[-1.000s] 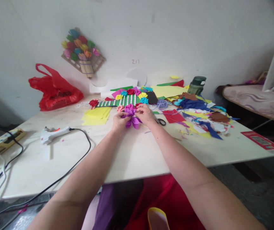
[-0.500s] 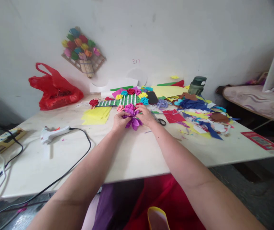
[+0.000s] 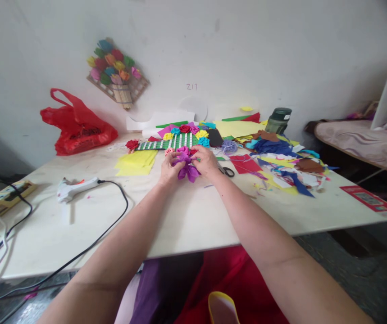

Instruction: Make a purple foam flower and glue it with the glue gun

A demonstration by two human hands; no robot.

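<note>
A purple paper flower (image 3: 189,173) with several pointed petals is held between my two hands over the middle of the table. My left hand (image 3: 170,168) pinches its left side, fingers closed. On the other side, the fingers of my right hand (image 3: 206,162) grip the petals near its upper right. Just behind lies a green and white guitar-shaped craft piece (image 3: 179,141) edged with paper roses; a magenta rose (image 3: 183,151) shows right above the flower. Black-handled scissors (image 3: 228,171) lie to the right of my right hand, their blades partly hidden.
A white glue gun (image 3: 77,189) with a black cord lies left, near a power strip (image 3: 4,200). Yellow paper sheets (image 3: 136,162), a red plastic bag (image 3: 78,128), coloured scraps (image 3: 281,157) and a dark green bottle (image 3: 279,120) are also on the table.
The left fingers have shifted on the purple flower and are more spread over its top. The flower's petals have turned slightly; the right hand has moved little.
</note>
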